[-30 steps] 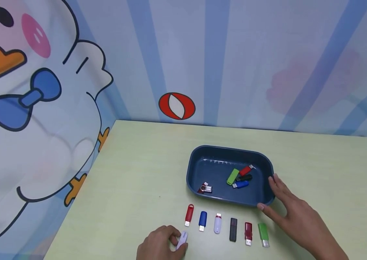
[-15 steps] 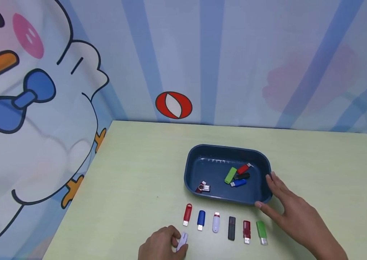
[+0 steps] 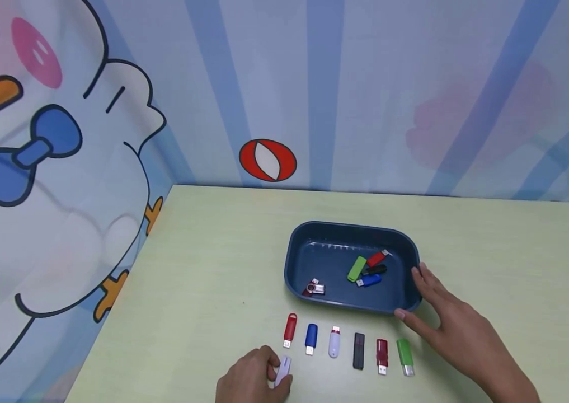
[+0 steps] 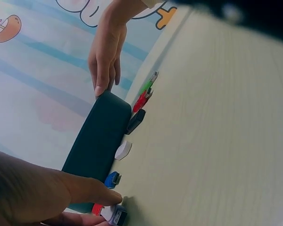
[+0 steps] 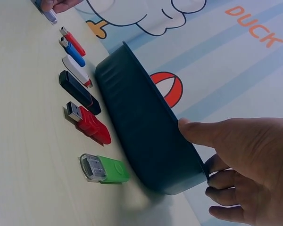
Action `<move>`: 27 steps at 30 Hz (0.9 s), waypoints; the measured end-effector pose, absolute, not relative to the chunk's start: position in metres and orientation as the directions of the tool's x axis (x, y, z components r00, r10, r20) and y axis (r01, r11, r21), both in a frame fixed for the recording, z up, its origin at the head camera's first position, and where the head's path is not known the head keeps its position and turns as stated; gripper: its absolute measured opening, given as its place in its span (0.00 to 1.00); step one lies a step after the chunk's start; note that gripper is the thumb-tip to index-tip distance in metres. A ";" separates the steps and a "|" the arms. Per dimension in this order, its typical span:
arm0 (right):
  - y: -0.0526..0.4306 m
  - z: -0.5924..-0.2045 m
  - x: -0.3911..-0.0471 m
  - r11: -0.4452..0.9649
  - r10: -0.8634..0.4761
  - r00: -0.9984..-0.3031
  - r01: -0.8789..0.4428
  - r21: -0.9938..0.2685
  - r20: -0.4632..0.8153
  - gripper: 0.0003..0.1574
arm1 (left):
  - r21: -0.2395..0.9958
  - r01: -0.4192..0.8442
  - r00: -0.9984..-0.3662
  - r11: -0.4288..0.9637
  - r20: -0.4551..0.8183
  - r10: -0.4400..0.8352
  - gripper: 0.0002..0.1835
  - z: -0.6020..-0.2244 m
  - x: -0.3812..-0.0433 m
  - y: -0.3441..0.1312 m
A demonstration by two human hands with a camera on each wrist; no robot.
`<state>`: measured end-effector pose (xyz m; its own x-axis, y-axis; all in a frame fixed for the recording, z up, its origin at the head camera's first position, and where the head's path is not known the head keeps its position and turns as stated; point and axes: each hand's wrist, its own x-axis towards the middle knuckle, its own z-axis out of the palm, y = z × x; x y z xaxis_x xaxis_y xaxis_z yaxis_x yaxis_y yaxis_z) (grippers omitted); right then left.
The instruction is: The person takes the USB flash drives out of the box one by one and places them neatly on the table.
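Note:
My left hand (image 3: 251, 378) pinches a pale lilac USB stick (image 3: 282, 371) between thumb and fingers, low over the table at the left end of a row. My right hand (image 3: 470, 338) rests on the right corner of a dark blue plastic bin (image 3: 349, 307), thumb at its front rim and long fingers along its side. Along the bin's front runs the row of USB sticks: red (image 3: 290, 330), blue (image 3: 311, 339), white with a red band (image 3: 334, 342), black (image 3: 358, 351), dark red (image 3: 382, 356) and green (image 3: 405, 356).
Inside the bin lie several more USB sticks, among them a green one (image 3: 357, 269), a red one (image 3: 377, 258), a blue one (image 3: 368, 281) and a silver swivel one (image 3: 317, 289). Behind the pale table (image 3: 224, 252) stands a cartoon-printed backdrop (image 3: 375, 101).
Both hands keep their holds: the left on the lilac USB stick, the right at the bin's corner. Only the head view has shifted slightly.

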<state>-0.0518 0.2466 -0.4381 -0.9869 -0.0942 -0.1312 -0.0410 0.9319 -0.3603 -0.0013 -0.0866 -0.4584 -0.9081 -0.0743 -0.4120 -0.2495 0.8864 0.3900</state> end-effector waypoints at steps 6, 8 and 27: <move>0.246 -0.438 -0.051 0.930 -0.093 -0.986 -0.037 -0.365 -0.137 0.67 | 0.366 -0.266 -0.899 0.892 -0.427 -0.093 0.18 -0.461 -0.001 -0.085; 0.246 -0.438 -0.051 0.930 -0.091 -0.985 -0.032 -0.366 -0.143 0.67 | 0.368 -0.261 -0.902 0.893 -0.422 -0.090 0.19 -0.462 -0.001 -0.085; 0.247 -0.440 -0.055 0.926 -0.082 -0.982 -0.011 -0.376 -0.173 0.70 | 0.327 -0.278 -0.910 0.903 -0.390 -0.139 0.20 -0.453 -0.006 -0.089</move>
